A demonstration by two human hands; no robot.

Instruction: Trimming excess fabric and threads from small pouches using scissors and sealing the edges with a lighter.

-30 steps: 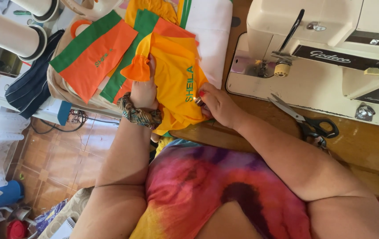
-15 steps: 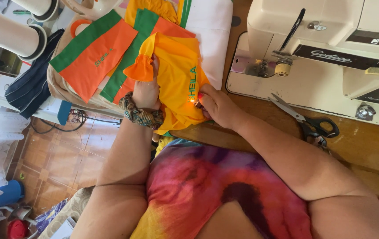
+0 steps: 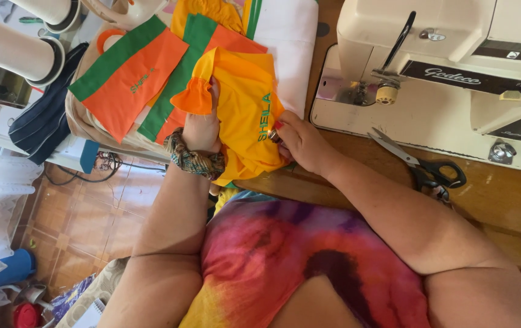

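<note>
Honestly, the biggest thing in my view is the sewing machine (image 3: 449,79), cream-coloured, standing on the wooden surface (image 3: 503,200) at the right, well apart from the work, so I see no risk from its needle as things lie.

Next in size is the pile of orange and green cloth pieces (image 3: 133,85) lying beside and partly under the yellow cloth (image 3: 245,121). The yellow cloth sits at the near edge of the surface, draped over it toward my lap. That overhang is my first worry: if either grip eased, I judge the cloth could slide off the edge, and it might drag a loose orange piece with it.

My left hand (image 3: 203,130) is clenched on the yellow cloth where an orange ruffle (image 3: 190,97) is bunched against it. My right hand (image 3: 300,143) pinches the cloth's right edge between fingertips; something small may be held there, but I cannot tell what. If it is sharp, a slip toward the left hand could prick a finger, and pulling the two hands apart too hard could strain a seam.

Smallest, the scissors (image 3: 421,164) lie with blades parted just beside my right forearm; a careless sweep of that arm could knock them or catch the skin.
</note>
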